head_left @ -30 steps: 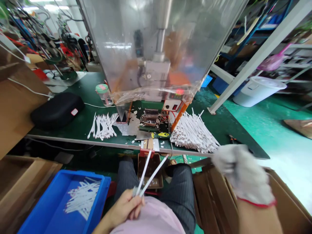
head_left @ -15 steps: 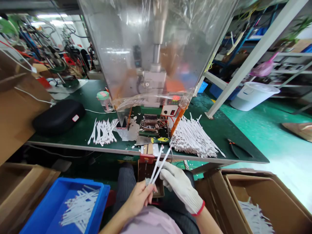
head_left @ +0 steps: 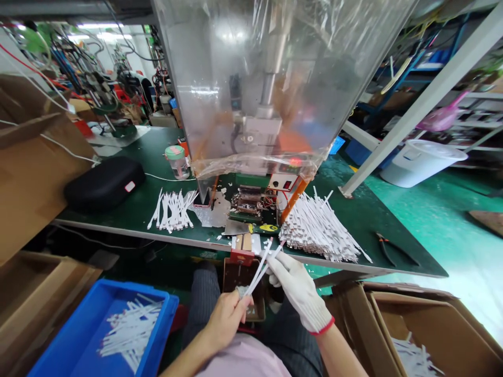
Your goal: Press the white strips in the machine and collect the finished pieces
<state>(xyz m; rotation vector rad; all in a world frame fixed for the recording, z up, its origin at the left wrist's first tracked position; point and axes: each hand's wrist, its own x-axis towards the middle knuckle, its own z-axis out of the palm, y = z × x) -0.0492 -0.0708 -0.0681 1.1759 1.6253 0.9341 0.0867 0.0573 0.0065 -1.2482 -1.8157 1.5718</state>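
Note:
My bare left hand [head_left: 228, 314] is closed on the lower ends of two short, flat white cables [head_left: 260, 273], which point up and away from me in a narrow V. My right hand [head_left: 301, 293], in a white knitted glove with a red cuff, has thumb and fingers pinched on the right-hand cable near its upper end. Something greyish shows at my left fingers, too small to make out. Just beyond the hands, a red block [head_left: 241, 256] sits at the bench edge, with a yellow-and-black-handled scraper [head_left: 264, 229] lying behind it.
A press with a plastic shield [head_left: 220, 104] stands over a fixture [head_left: 248, 203]. White cables lie in a large pile [head_left: 318, 230] on the right and a smaller bunch [head_left: 173, 210] on the left. Pliers [head_left: 387, 248], a blue bin [head_left: 168, 314] and a carton [head_left: 353, 314] flank me.
My right hand has moved up along the right-hand cable and now pinches it near the top. The whole view has shifted slightly, with the bench further right.

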